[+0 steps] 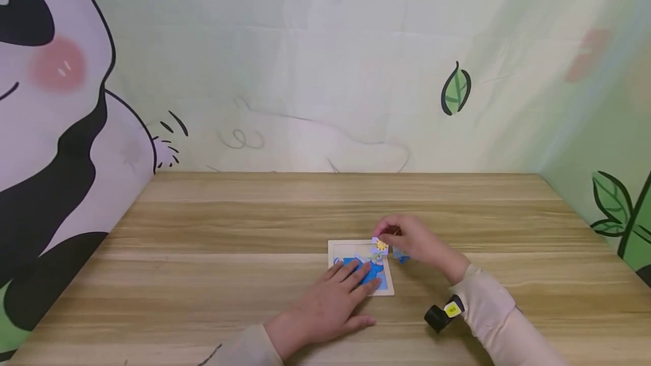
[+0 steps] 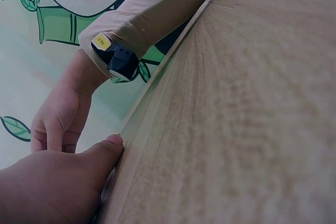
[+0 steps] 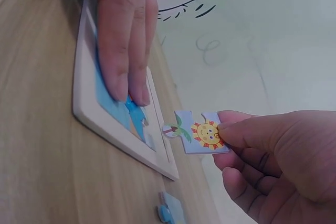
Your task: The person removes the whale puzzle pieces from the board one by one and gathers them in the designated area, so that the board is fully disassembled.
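My right hand (image 1: 414, 240) pinches a jigsaw piece (image 3: 202, 132) between thumb and fingers; a smiling sun and part of a palm tree are printed on it. In the head view that piece overlaps the upper right corner of a puzzle tray (image 1: 351, 241) with a pale frame. Straight fingers of my left hand (image 1: 333, 304) rest on the blue pieces inside the tray and cover part of the picture. A second, blue jigsaw piece (image 3: 171, 208) lies on the table just right of the tray, partly behind the right hand in the head view.
The tray lies on a wood-grain table (image 1: 229, 219). Behind it stands a pale wall (image 1: 305, 72) with printed leaves, and a panda drawing (image 1: 46, 129) fills the left side. A black wrist camera (image 1: 438, 317) hangs at the right sleeve.
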Demonstrator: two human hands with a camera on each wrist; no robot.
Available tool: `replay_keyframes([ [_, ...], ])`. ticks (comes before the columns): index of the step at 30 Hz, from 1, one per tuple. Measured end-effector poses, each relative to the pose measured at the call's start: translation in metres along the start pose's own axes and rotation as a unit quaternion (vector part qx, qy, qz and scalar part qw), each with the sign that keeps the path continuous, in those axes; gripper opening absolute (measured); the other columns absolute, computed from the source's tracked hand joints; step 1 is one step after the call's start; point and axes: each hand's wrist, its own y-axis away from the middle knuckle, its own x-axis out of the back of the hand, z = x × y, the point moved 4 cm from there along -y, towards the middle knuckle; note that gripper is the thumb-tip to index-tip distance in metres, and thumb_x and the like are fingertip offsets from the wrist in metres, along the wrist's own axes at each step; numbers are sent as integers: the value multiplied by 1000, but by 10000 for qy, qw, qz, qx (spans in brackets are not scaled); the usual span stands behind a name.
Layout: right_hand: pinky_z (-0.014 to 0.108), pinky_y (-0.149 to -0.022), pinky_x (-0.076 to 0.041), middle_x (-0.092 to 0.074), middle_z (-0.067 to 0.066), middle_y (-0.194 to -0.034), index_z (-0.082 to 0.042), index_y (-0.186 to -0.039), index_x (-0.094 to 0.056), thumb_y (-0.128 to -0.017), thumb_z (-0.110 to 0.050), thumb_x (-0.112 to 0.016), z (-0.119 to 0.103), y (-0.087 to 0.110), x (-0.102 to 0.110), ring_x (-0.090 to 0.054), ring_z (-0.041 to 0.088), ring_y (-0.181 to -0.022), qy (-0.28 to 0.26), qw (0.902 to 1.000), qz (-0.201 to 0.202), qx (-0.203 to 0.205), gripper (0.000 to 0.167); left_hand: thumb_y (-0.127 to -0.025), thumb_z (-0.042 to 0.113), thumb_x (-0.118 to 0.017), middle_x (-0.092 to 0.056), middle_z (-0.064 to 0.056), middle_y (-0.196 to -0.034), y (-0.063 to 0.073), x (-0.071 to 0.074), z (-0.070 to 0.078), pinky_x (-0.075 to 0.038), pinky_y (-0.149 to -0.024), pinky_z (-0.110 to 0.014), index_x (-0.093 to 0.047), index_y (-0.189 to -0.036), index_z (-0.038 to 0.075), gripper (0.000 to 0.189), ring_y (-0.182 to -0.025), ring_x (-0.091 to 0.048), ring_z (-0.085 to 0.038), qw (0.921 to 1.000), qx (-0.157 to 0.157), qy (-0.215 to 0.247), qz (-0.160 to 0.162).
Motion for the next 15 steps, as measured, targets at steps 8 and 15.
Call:
replay_keyframes([
  [8, 24, -75, -52, -69, 7, -93, -5, -95, -69, -92, -2, -59, -2, 3, 13, -60, 10, -83, -5, 9999, 151, 36, 11, -98, 60, -33, -32, -5, -157, 0, 0, -1, -30, -117, -45, -35, -150, 22, 64, -146, -30, -25, 10000, -46, 32, 68],
  [15, 25, -76, -53, -69, 8, -93, -3, -96, -68, -92, 0, -57, -2, 7, 24, -60, 11, -83, 32, 9999, 99, 46, 12, -98, 60, -34, -32, -4, -157, 0, -1, -1, -30, -117, -44, -35, -150, 23, 64, -145, -31, -24, 9999, -29, 32, 92],
])
